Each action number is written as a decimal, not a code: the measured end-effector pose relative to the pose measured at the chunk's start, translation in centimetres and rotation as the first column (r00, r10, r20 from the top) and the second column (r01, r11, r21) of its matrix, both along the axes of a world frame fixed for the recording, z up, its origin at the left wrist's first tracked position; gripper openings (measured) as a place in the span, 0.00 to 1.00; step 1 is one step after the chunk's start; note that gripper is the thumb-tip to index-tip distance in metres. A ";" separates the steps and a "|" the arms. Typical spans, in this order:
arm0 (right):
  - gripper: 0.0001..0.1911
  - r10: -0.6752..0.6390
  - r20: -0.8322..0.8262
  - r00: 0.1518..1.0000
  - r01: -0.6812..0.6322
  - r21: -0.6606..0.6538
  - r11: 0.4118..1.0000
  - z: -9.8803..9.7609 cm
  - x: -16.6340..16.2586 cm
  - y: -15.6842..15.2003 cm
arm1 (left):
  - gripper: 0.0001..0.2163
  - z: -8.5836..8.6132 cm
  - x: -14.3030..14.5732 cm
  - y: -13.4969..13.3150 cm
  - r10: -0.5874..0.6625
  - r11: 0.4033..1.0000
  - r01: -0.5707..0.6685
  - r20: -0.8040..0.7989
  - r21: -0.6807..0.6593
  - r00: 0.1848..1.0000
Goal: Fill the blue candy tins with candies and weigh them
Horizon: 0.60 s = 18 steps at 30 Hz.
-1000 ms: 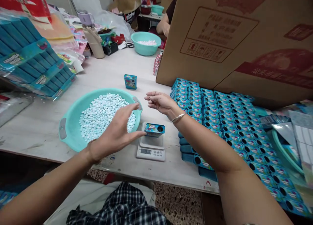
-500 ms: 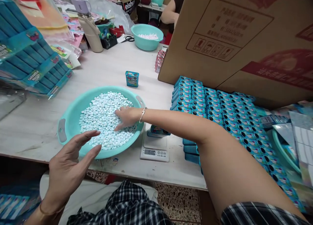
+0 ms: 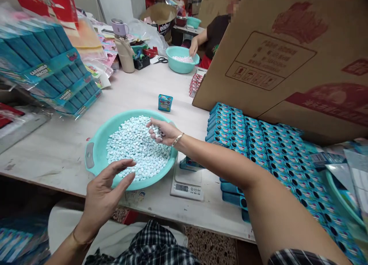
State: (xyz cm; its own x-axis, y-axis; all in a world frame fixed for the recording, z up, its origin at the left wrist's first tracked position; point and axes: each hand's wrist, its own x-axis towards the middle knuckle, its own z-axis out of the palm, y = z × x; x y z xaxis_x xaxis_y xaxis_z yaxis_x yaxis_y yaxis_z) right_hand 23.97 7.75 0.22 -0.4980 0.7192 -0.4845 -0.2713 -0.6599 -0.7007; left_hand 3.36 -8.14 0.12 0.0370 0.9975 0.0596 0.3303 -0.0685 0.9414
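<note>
My right hand (image 3: 168,132) is just above the far right part of a turquoise basin (image 3: 98,144), its fingers curled around a handful of small white candies (image 3: 156,131). Many more pale candies (image 3: 132,142) fill the basin. Near the basin's front rim, my left hand (image 3: 106,192) hovers with thumb and fingers apart, holding nothing. Right of the basin is a white digital scale (image 3: 188,190); on it lies a small blue box (image 3: 190,164), partly hidden by my right forearm. Another blue candy box (image 3: 165,103) stands upright behind the basin.
Rows of blue boxes (image 3: 267,150) cover the table's right side, before a large cardboard carton (image 3: 273,65). Wrapped display packs (image 3: 57,69) stand left. A bottle (image 3: 125,52) and scissors (image 3: 161,60) lie farther back. Another person's hand (image 3: 194,48) is over a second basin (image 3: 179,66).
My right hand has risen from the candies and now holds a handful. My left hand keeps its open shape. The view has shifted, and the other person's hand now shows at the far basin.
</note>
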 end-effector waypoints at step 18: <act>0.11 -0.879 -0.190 0.437 0.894 -0.010 0.447 1.8 11.2 -13.1 | 0.24 -1.6 17.0 4.7 -0.531 0.717 0.680 -0.513 0.151 0.674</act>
State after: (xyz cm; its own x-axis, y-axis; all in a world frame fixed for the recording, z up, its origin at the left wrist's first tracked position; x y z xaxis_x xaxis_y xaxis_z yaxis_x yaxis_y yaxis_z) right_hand 35.15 -5.34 2.06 0.3799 0.8395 -0.3884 -0.7746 0.0591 -0.6297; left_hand 20.33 -3.49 -1.46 0.7209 0.6686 0.1823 0.4466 -0.6493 0.6156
